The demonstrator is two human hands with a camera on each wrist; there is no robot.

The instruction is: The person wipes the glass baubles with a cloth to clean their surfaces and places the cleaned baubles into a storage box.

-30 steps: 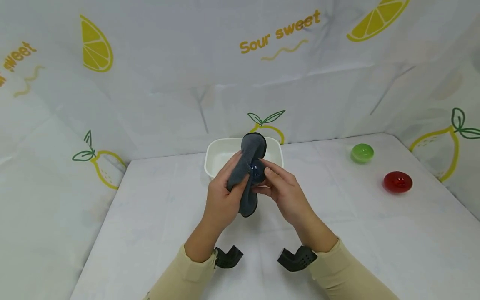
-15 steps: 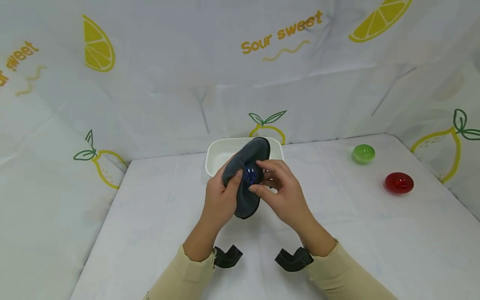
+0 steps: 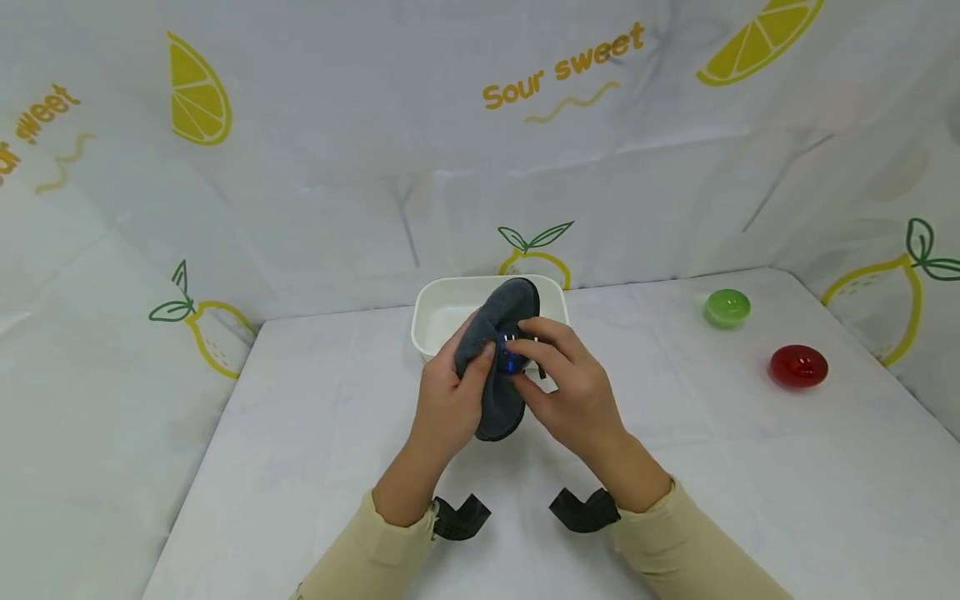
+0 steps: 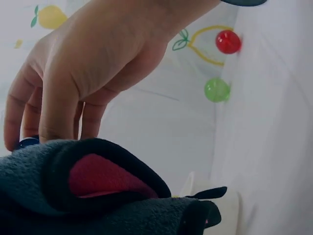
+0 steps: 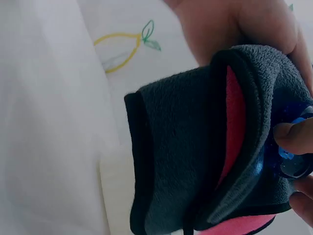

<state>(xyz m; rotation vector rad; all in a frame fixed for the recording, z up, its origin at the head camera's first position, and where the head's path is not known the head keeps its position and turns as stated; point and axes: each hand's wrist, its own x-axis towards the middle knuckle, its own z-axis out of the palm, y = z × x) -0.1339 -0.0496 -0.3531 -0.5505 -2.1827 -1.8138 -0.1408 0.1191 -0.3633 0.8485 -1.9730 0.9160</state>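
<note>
A thick grey cloth [image 3: 517, 300] with black edging is folded in my left hand [image 3: 442, 400], thumb on the near side. Its red-pink underside shows in both wrist views. Against the cloth sits a shiny, dark blue ball [image 3: 512, 360], cupped in the fold. My right hand [image 3: 581, 396] holds the ball from the right, its thumb below and fingers over the front and top. In the right wrist view the blue ball [image 5: 296, 166] is partly covered by fingers and cut by the frame edge.
Behind the hands stands a white basin [image 3: 422, 321], partly hidden by the cloth. A shiny green ball [image 3: 727, 308] and a red ball [image 3: 798, 367] lie on the white-covered table [image 3: 300, 467] at the right. A lemon-print sheet [image 3: 322, 208] hangs behind.
The cloth has turned and opened into a longer oval fold. My right fingers have shifted from the ball's right side onto its front. The left hand keeps its grip; the other balls stay put.
</note>
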